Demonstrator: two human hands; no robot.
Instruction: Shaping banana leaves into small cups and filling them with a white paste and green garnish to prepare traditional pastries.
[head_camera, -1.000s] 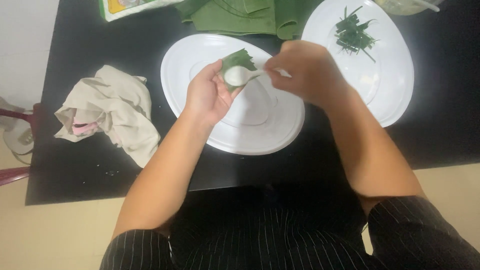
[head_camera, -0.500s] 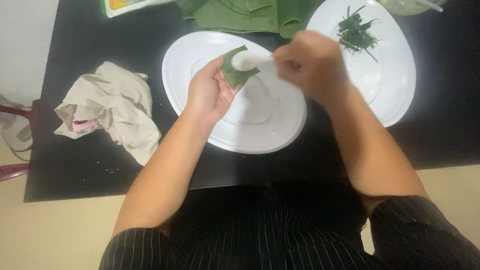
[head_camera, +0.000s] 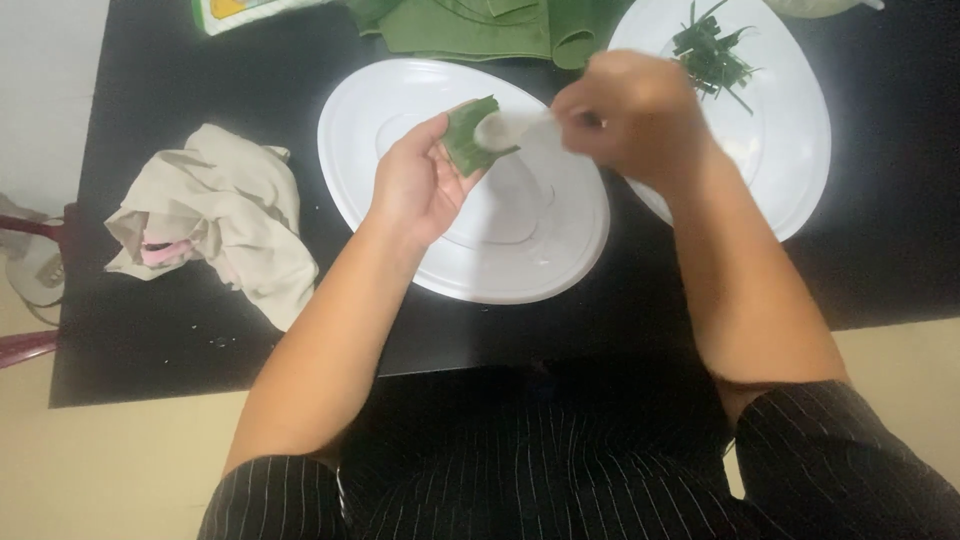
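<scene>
My left hand (head_camera: 415, 185) holds a folded green leaf piece (head_camera: 466, 140) above a large white oval plate (head_camera: 400, 110). My right hand (head_camera: 630, 115) grips a pale spoon (head_camera: 510, 127) whose bowl rests at the open mouth of the leaf. The spoon and right hand are blurred, and I cannot tell what lies in the spoon. A second white plate (head_camera: 790, 150) at the right carries a small bunch of thin green leaf strips (head_camera: 708, 55).
A crumpled beige cloth (head_camera: 215, 220) lies on the black table (head_camera: 150, 340) at the left. Folded green leaves (head_camera: 480, 25) and a yellow-green packet (head_camera: 235, 12) sit at the far edge. A reddish chair part (head_camera: 25, 345) shows beyond the table's left edge.
My right hand drew back to the right with the spoon, then returned it to the leaf. The left hand kept hold of the leaf over the plate.
</scene>
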